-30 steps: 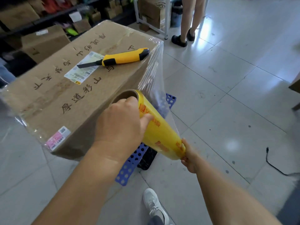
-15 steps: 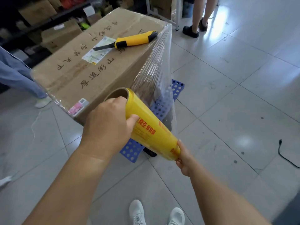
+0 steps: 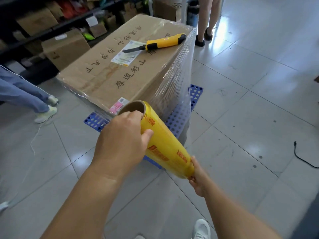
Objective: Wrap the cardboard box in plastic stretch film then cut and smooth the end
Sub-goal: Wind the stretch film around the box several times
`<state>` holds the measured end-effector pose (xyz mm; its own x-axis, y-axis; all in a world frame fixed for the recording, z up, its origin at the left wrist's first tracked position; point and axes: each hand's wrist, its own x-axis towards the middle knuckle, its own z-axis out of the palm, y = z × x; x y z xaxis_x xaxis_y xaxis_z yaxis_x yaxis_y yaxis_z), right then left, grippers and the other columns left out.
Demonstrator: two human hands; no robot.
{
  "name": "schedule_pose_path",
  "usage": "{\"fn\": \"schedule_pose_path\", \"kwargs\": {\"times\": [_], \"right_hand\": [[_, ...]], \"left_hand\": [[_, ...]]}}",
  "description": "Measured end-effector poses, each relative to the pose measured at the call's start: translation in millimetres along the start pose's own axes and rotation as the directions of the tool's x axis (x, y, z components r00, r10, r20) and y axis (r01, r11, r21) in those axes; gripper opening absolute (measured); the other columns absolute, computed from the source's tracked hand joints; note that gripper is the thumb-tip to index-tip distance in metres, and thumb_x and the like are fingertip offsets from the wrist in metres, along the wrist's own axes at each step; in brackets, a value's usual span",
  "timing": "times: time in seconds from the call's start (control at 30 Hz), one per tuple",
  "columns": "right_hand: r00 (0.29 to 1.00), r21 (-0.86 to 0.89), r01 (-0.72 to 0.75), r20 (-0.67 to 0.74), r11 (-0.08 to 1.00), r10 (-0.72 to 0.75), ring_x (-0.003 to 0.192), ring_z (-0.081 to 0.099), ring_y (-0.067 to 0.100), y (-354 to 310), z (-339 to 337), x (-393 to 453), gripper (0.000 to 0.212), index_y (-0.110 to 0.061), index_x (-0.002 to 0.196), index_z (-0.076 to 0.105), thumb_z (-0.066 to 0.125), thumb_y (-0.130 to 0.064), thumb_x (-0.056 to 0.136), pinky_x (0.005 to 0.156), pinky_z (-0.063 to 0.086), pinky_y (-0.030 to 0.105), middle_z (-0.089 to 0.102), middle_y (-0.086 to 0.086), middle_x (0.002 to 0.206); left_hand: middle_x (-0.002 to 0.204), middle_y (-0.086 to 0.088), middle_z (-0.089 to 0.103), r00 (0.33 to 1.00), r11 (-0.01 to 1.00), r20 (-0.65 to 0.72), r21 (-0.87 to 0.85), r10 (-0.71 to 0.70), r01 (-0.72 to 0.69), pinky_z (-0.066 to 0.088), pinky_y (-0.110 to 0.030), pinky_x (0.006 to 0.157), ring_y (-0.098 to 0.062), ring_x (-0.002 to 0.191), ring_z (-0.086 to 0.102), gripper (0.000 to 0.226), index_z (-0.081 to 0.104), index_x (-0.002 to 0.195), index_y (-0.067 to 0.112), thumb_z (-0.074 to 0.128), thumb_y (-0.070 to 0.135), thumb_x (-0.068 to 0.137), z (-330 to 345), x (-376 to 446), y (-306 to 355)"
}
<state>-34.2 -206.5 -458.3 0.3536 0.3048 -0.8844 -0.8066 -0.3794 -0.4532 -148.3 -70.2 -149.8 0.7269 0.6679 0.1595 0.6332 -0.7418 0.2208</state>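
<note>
Clear film (image 3: 179,80) now spans another box (image 3: 120,66) side, wrapping continuing, both hands' fingers (image 3: 146,135) gripping the roll (image 3: 165,144).

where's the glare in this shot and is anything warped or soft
Head view: bright window glare on the glossy floor tiles at upper right, and streaky highlights on the stretch film over the cardboard box; wide-angle bending curves the tile lines near the edges; the shelves at upper left are dim and soft; the film roll stays sharp.
</note>
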Motion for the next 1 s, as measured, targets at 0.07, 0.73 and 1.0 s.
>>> {"fn": "schedule_pose_path", "kwargs": {"times": [0.07, 0.73, 1.0], "right_hand": [[1.0, 0.008, -0.003, 0.001, 1.0, 0.003, 0.069, 0.039, 0.006, 13, 14, -7, 0.084, -0.017, 0.138, 0.043, 0.048, -0.076, 0.078, 0.06, 0.035, 0.018, 0.044, 0.002, 0.115], [0.996, 0.089, 0.063, -0.072, 0.994, -0.057, 0.094, 0.05, 0.014, 87, 156, -47, 0.078, -0.02, 0.139, 0.045, 0.045, -0.073, 0.082, 0.084, 0.04, 0.026, 0.051, 0.001, 0.122], [0.996, 0.114, 0.08, -0.048, 0.99, -0.075, 0.089, 0.048, 0.013, 88, 200, -43, 0.072, -0.023, 0.14, 0.043, 0.039, -0.071, 0.086, 0.082, 0.042, 0.024, 0.05, 0.0, 0.125]], "left_hand": [[0.1, -0.004, 0.06, 1.0, 1.0, 0.002, -0.011, 0.022, -0.022, 0.031, -0.028, 0.066, -0.025, 0.092, 0.054, 0.029, 0.056, 0.101, 0.016, 0.058, 0.039, 0.084, -5, -9, -15], [0.107, -0.004, 0.059, 0.982, 0.984, 0.079, -0.035, 0.175, -0.172, 0.036, -0.032, 0.071, -0.026, 0.098, 0.053, 0.031, 0.056, 0.108, 0.016, 0.054, 0.039, 0.087, -45, -39, -164], [0.11, -0.009, 0.06, 0.97, 0.975, 0.092, -0.026, 0.224, -0.222, 0.04, -0.035, 0.074, -0.03, 0.099, 0.054, 0.034, 0.057, 0.11, 0.014, 0.052, 0.04, 0.089, -49, -23, -201]]}}
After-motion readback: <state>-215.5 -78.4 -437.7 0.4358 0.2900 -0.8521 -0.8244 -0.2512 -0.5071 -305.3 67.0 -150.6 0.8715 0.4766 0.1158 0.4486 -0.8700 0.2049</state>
